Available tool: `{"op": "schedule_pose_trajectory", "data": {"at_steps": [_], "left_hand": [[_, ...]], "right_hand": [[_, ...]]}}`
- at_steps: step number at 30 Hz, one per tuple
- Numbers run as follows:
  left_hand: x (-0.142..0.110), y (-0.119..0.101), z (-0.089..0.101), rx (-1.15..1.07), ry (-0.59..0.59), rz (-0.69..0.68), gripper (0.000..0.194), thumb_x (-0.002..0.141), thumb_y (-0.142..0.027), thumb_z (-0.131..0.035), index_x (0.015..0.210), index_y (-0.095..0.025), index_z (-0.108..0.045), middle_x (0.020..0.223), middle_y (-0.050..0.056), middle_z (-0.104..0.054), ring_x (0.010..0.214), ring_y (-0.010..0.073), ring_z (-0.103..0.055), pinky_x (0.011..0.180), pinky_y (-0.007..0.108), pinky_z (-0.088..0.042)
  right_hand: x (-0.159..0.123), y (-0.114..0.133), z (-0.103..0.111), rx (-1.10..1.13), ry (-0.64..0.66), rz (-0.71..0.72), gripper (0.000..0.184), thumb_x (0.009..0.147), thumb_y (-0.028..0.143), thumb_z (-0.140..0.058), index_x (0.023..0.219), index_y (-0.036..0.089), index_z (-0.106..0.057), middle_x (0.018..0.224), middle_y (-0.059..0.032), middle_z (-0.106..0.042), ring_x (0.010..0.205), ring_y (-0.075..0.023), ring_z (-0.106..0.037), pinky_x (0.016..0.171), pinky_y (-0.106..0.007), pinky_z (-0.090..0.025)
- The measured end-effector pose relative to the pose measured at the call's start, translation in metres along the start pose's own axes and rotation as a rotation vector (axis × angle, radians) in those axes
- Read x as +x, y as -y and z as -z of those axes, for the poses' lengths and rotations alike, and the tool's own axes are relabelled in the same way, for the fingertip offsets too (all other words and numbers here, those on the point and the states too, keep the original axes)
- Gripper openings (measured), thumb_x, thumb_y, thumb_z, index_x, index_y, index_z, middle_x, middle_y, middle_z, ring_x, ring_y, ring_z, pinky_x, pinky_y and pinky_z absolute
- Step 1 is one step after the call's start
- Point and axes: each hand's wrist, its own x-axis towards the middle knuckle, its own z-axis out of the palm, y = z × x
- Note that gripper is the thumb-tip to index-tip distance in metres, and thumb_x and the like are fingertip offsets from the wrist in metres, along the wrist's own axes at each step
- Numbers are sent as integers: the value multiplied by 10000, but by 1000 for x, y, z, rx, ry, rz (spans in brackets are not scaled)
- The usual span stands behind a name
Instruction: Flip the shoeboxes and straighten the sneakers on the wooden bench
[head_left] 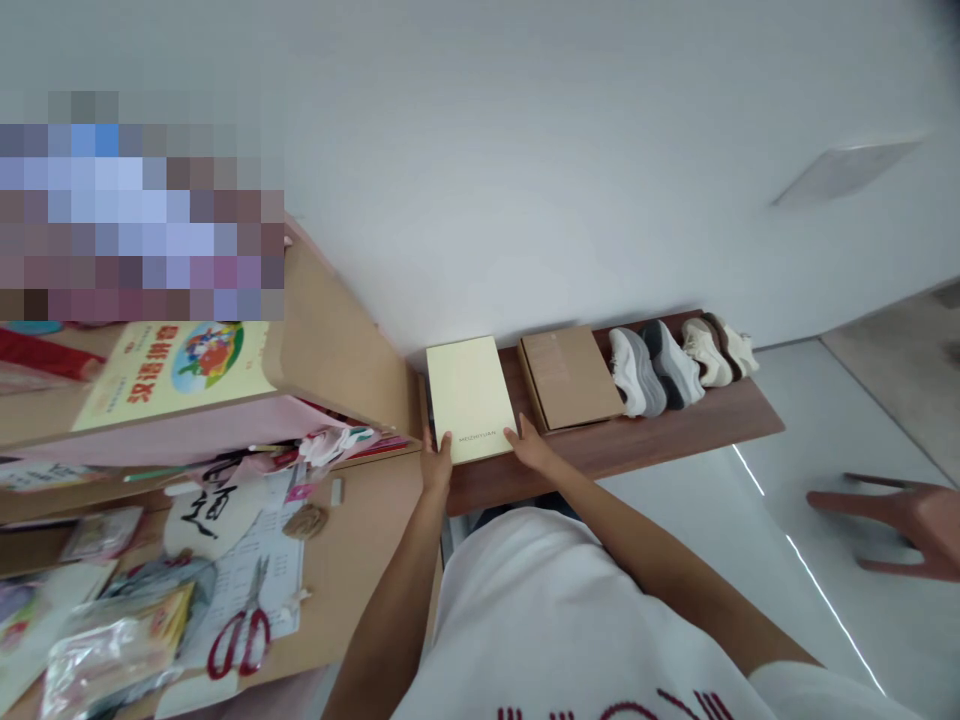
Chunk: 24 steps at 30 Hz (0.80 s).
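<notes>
A pale cream box (470,395) with small lettering near its front edge is at the left end of a dark wooden bench (660,437). My left hand (436,462) grips its near left corner, thumb on top. At the near right corner my right hand (529,445) holds the same box, with its thumb over the lid and its fingers along the side. Whether the box rests on the bench or is slightly raised, I cannot tell. Just to the right lies a brown cardboard box (571,378), apart from my right hand.
Grey-white sneakers (637,372) and beige shoes (706,350) line the bench's right part. At left, a desk (360,540) carries red-handled scissors (244,625), papers and plastic packets, under a shelf with a yellow book (176,370). A reddish stool (919,525) stands right.
</notes>
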Motion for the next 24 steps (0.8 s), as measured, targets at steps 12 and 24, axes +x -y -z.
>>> {"op": "schedule_pose_trajectory", "data": {"at_steps": [12,24], "left_hand": [[-52,-60,-100,-30,124,-383,642,944,-483,-584,1500,-217,-405,1585,154,-396,1475,254,-375,1229,441,-281],[-29,-57,-215,-168,186,54,589,919,-527,-598,1377,-159,-565,1584,167,-405,1521,253,-277,1255,368,-163]], "right_hand": [[23,-8,150,-97,-349,195,672,925,497,-484,1511,176,-418,1511,-166,-495,1352,-301,-522,1162,-502,-381],[74,-23,220,-83,-175,6,763,871,341,-553,1559,113,-317,1597,-158,-376,1540,-331,-207,1274,-468,-139]]}}
